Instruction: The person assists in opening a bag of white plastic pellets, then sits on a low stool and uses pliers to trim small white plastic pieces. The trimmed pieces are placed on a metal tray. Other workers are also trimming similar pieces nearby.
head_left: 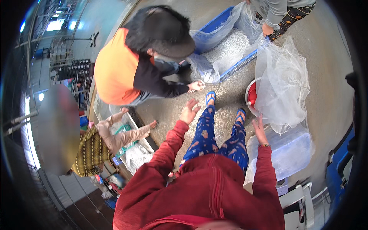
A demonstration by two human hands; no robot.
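My left hand (189, 111) is held out over the floor with its fingers apart, and nothing is in it. My right hand (260, 130) has its fingers stretched toward the lower edge of a crumpled clear plastic sheet (285, 84); whether they touch it I cannot tell. Partly under that sheet stands a round white-rimmed bucket (248, 100) with something red (252, 94) inside. Ahead lies a long blue crate (216, 23) lined with clear plastic, holding a mass of small whitish pieces (230, 46).
A co-worker in an orange and black top (119, 65) bends at the crate's near left corner. Another person's hand (267, 29) is at its far right end. A plastic-wrapped tub (285, 153) sits right of my legs. Someone in a patterned top (92, 153) stands left beside a white trough (134, 119).
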